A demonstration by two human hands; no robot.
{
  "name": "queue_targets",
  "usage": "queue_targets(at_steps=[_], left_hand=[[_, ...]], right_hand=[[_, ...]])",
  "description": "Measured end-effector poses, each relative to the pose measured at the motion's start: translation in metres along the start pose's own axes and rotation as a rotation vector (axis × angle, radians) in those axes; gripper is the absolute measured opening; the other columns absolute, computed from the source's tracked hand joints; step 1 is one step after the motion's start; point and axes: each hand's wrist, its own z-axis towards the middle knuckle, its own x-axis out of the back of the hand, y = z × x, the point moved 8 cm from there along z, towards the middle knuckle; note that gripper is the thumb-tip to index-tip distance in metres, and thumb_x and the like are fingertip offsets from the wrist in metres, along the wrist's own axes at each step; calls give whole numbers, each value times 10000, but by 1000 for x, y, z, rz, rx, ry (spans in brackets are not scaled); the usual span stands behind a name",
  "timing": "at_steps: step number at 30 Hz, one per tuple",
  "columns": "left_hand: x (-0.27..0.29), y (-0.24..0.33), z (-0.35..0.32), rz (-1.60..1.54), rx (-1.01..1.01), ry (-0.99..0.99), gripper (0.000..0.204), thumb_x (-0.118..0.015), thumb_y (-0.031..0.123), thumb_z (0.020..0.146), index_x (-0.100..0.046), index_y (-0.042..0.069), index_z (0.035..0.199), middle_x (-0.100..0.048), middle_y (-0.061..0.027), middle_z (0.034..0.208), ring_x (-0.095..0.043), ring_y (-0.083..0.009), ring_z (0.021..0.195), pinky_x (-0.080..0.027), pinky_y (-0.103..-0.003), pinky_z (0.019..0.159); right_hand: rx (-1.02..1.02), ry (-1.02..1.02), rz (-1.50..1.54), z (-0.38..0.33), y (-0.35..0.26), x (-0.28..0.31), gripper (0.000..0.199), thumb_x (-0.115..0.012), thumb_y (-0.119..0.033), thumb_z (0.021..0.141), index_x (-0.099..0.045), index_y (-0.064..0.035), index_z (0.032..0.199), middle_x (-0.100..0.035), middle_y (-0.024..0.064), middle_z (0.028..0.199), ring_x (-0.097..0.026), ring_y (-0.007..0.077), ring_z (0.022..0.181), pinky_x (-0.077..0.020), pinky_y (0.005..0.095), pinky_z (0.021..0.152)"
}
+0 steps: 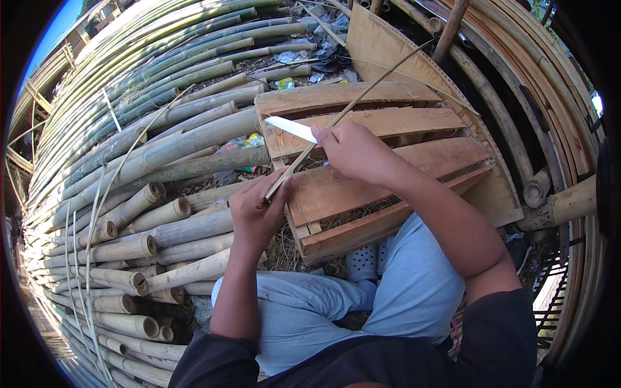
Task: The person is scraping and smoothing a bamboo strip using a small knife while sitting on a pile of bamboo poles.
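Note:
My left hand (255, 213) pinches the near end of a long thin bamboo strip (381, 76) that runs up and to the right past the pallet. Gripped in my right hand (352, 150) is a knife whose bright blade (291, 128) points left and lies against the strip. Both hands hover over a worn wooden pallet (388, 123) in front of my knees. My legs in light blue trousers (394, 291) are folded below.
Cut bamboo poles (162, 226) lie stacked at the left, with longer green ones (162, 71) behind. Thin peeled strips (97, 213) drape over the poles. Curved bamboo slats (537, 84) and a thick pole (569, 202) close off the right. Litter (246, 142) lies between the poles.

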Motion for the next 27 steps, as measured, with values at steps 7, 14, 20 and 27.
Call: queue_targets(at_steps=[7, 14, 20, 27], left_hand=[[1, 10, 1, -13, 27, -17, 220, -740, 95, 891, -741, 2, 1090, -722, -156, 814, -705, -228, 669, -538, -307, 633], [4, 1, -2, -17, -60, 66, 216, -741, 92, 889, -744, 2, 1085, -727, -163, 814, -715, -222, 680, -545, -306, 640], [-1, 18, -4, -40, -24, -17, 217, -741, 82, 881, -747, 7, 1084, -718, -158, 790, -698, -213, 628, -535, -300, 593], [4, 35, -5, 3, -83, -45, 183, -734, 75, 886, -755, 6, 1054, -669, -129, 702, -643, -198, 553, -500, -296, 536]], right_hand=[[-155, 164, -62, 21, 38, 51, 615, -415, -434, 1058, -685, 78, 850, -663, 266, 749, -672, 408, 734, -516, 476, 730], [27, 0, -31, -12, -15, -10, 598, -434, -426, 1053, -696, 73, 856, -661, 280, 744, -657, 438, 729, -513, 488, 731], [-289, 183, -51, 26, 60, 59, 575, -439, -445, 1044, -698, 59, 944, -677, 256, 783, -669, 387, 721, -513, 472, 736], [-260, 333, -56, 37, 91, 91, 560, -452, -453, 1038, -702, 46, 988, -679, 207, 791, -674, 298, 706, -517, 413, 665]])
